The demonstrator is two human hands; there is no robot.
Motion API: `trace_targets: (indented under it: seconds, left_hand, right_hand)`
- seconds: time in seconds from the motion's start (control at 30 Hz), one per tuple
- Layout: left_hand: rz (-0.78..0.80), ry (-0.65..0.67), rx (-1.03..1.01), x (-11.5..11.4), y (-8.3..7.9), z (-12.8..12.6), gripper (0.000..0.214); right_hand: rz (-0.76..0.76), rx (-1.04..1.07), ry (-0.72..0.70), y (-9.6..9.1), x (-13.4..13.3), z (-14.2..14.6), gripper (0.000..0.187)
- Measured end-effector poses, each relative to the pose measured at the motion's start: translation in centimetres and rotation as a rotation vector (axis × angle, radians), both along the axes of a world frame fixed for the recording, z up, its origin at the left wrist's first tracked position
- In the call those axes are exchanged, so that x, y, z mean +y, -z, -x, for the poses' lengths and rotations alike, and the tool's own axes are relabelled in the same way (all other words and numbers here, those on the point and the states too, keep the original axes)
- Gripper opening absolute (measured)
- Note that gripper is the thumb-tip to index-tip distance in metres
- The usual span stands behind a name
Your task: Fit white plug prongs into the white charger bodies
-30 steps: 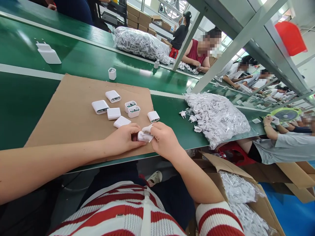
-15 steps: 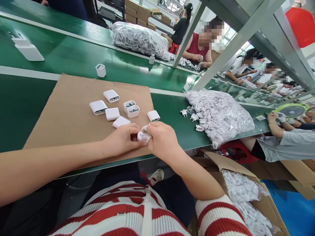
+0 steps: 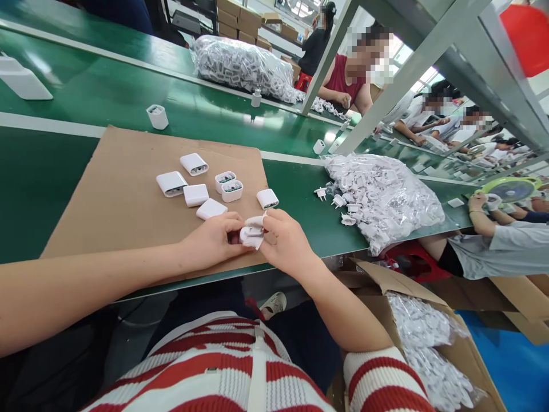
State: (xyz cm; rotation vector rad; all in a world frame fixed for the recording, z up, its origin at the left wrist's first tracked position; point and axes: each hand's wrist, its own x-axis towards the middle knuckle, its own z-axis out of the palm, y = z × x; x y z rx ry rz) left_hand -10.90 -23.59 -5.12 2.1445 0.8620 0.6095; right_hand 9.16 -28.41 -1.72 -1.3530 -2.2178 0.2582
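My left hand [image 3: 214, 236] is closed around a small white charger [image 3: 247, 235], just above the front edge of a cardboard sheet [image 3: 120, 200]. My right hand [image 3: 285, 236] pinches the same charger from the other side, with white wrapping on its fingertips. The fingers partly hide the charger; small metal pins seem to show on its face. Beyond my hands, several white charger housings lie on the cardboard, among them a closed-looking one [image 3: 211, 209] by my left fingers and an open-ended one [image 3: 267, 198] past my right hand. Circuit boards show inside two upright housings [image 3: 232, 191].
A clear bag of white plug parts [image 3: 386, 197] lies to the right, with loose plug heads [image 3: 338, 201] beside it. White chargers [image 3: 157, 117] stand on the green conveyor belt [image 3: 115, 86]. An open carton [image 3: 454, 355] is below right. Co-workers sit along the line.
Chargers on the belt have shifted left. My right fingers have shifted slightly on the charger, and more of its face shows. The housings on the cardboard stay put.
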Motion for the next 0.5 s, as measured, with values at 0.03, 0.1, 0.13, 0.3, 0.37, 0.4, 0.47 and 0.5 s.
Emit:
trace_targets:
  seconds: [0.03, 0.1, 0.13, 0.3, 0.37, 0.4, 0.47, 0.5]
  left_hand:
    - [-0.004, 0.002, 0.0, 0.0, 0.0, -0.1, 0.035]
    - [0.01, 0.003, 0.001, 0.0, -0.2, -0.2, 0.033]
    - [0.024, 0.003, 0.001, -0.1, -0.3, -0.2, 0.033]
    - [0.056, 0.011, 0.014, 0.0, -0.8, -0.3, 0.036]
    - [0.062, 0.014, 0.015, 0.0, -0.7, -0.3, 0.036]
    - [0.064, 0.005, 0.013, -0.1, -0.6, -0.3, 0.036]
    - [0.058, -0.04, 0.002, -0.2, -0.3, -0.4, 0.037]
    - [0.045, -0.068, -0.006, -0.2, -0.2, -0.5, 0.038]
  right_hand:
    - [0.0, 0.003, -0.002, 0.2, 0.2, 0.0, 0.016]
    - [0.014, 0.008, -0.005, 0.3, 0.6, -0.1, 0.021]
    - [0.027, 0.014, -0.012, 0.3, 0.7, -0.1, 0.022]
    - [0.104, 0.032, -0.09, -0.8, 0.9, -0.5, 0.022]
    - [0.104, 0.008, -0.07, -1.1, 0.7, -0.4, 0.023]
    - [0.095, -0.009, -0.046, -1.1, 0.5, -0.2, 0.023]
    - [0.067, -0.053, 0.009, -1.1, 0.2, 0.2, 0.023]
    - [0.054, -0.077, 0.033, -1.1, 0.1, 0.4, 0.023]
